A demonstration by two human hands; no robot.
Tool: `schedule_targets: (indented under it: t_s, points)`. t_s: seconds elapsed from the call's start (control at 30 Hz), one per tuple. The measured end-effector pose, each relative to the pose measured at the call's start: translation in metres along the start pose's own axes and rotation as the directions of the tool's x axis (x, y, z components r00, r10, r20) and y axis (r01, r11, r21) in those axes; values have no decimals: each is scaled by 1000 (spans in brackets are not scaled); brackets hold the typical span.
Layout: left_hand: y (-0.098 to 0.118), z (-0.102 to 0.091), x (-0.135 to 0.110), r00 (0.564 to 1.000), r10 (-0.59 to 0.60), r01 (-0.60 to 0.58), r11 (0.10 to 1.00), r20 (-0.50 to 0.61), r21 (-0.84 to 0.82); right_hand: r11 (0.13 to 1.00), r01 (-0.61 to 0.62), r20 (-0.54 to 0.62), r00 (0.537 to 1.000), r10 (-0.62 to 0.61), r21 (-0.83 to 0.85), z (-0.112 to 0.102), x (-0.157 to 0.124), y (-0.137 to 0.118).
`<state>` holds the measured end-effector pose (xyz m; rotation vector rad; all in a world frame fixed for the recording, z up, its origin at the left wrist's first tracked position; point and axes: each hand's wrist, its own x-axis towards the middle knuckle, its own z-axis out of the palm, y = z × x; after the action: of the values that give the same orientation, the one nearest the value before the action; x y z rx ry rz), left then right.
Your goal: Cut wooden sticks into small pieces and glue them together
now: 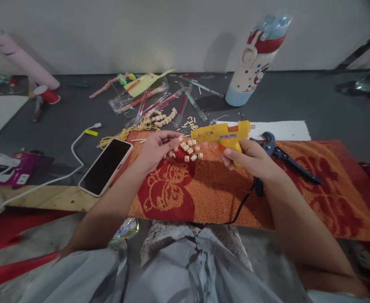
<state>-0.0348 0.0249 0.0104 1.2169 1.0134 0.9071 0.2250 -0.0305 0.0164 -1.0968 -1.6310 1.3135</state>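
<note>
Towel (222,189): orange with red figures, spread over a wooden board (46,198); it serves as the work surface, and both hands are over it.
Bottle (254,63): white and blue with a red collar, upright on the grey floor beyond the towel, well apart from the hands.
Phone (105,166): lies face up with a dark screen at the towel's left edge, just beside the left wrist.
Cutter (286,158): blue-handled, lying on the towel just past the right hand.
Glue gun (221,134): yellow, its nozzle pointing left toward the wooden bits.
Right hand (251,160): wrapped firmly round the glue gun's grip.
Left hand (158,147): palm down, fingers drawn together at the edge of the bits; whether one is pinched is too small to tell.
Wooden bits (191,150): short pale pieces scattered on the towel between the two hands, just under the nozzle.
Step in hand: by the look of it, gluing bits together, with the nozzle and fingertips near but apart.
Next move calls for: a steady meeting of nozzle and bit, keeping the fingertips off the hot tip.
</note>
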Motion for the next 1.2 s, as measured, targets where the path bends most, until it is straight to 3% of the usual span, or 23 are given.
schedule_targets:
  t_s: [0.33,0.47,0.53,0.6,0.7,0.8,0.97,1.1,1.2]
  points:
    - [1,1,0,1000,17,-17,1000,13,-3,999,-21,-11,1000,21,40,-5,-2,-4]
    - [1,0,0,1000,17,-17,1000,8,-11,993,-19,-87,996,30,116,-18,-3,-5]
    - [1,0,1,1000,18,-18,1000,6,-5,998,-29,-151,988,37,51,-25,-2,-4]
    - [2,-1,1,1000,20,-20,1000,0,-5,987,-48,-239,971,10,-152,-32,-1,-2]
    - [3,-1,2,1000,18,-18,1000,-13,-18,879,-70,-308,947,-90,-472,-40,0,4]
    - [4,-4,3,1000,11,-12,1000,-25,-29,691,-134,-300,946,-126,-710,-45,0,12]
    - [2,-11,6,999,9,-10,1000,-47,-16,401,-204,-246,968,-54,-893,-47,-2,21]
    - [2,-14,9,997,32,-33,999,-68,-18,314,-176,-223,968,-118,-933,-34,0,13]
    - [1,-15,12,996,28,-30,999,-87,-22,317,-78,-129,981,-143,-945,-7,7,1]
